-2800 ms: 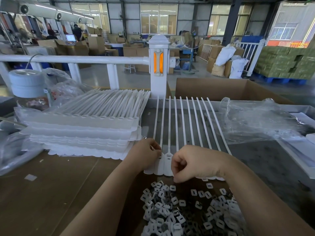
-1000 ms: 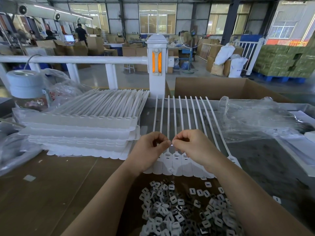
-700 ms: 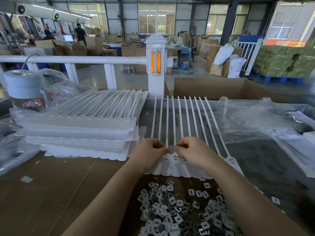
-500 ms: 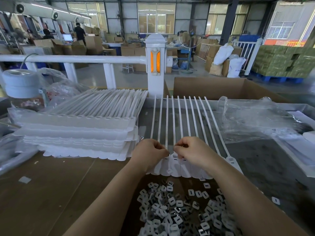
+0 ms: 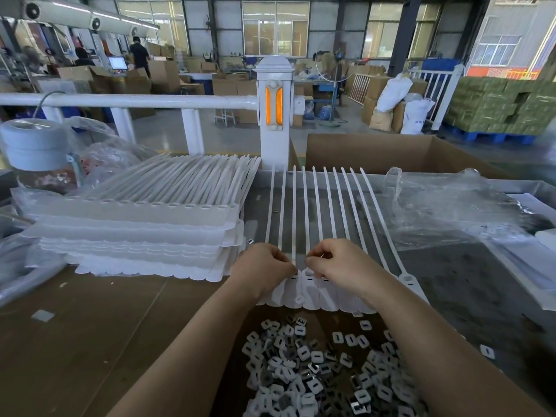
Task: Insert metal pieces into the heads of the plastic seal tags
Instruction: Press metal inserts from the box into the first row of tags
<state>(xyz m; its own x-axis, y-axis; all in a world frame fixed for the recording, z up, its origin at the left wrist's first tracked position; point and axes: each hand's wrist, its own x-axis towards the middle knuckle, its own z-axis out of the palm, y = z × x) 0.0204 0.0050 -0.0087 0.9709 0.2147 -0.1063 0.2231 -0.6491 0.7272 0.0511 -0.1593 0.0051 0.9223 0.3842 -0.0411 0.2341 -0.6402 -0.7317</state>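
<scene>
The brown, board-covered worktable (image 5: pixel 90 341) fills the lower frame, turning to a dark grey surface toward the right. At left centre lies a stack of white plastic seal-tag sheets (image 5: pixel 144 236); at centre lies one row of white seal tags (image 5: pixel 319 224), straps pointing away. A heap of small white and metal square pieces (image 5: pixel 319 368) covers the bottom centre, and crumpled clear plastic film (image 5: pixel 445 212) lies at right.

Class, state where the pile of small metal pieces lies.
In the head view, the pile of metal pieces lies at bottom centre on the table, just nearer than the row of seal tag heads, between the forearms.
</scene>
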